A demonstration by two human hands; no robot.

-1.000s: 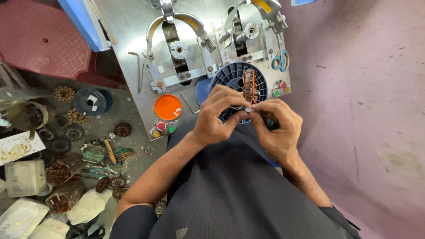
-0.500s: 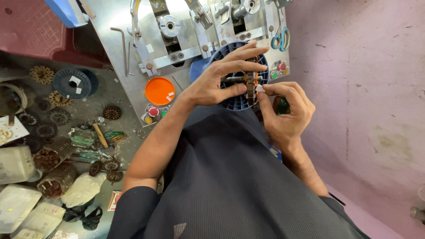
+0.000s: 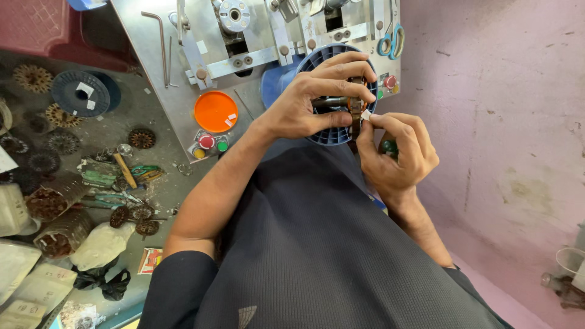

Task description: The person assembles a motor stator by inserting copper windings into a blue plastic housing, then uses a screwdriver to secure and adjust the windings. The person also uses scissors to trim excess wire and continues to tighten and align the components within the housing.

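head: both hands (image 3: 317,97) grip armature (image 3: 355,106)

Your left hand (image 3: 304,109) grips a dull metal shaft (image 3: 329,102) with coppery windings, over a ribbed blue plastic basket (image 3: 332,135). Upper centre, the machine plate (image 3: 164,91) is brushed matt metal; the orange cap (image 3: 216,111) is smooth plastic. Your shirt (image 3: 317,256) is ribbed dark cloth.

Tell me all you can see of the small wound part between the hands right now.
The small wound part is a dark metal shaft carrying a brownish, copper-looking core. It is held upright over the blue ribbed tray. The left hand grips its shaft; the right hand pinches a white slip at its side. Details are too small to tell.
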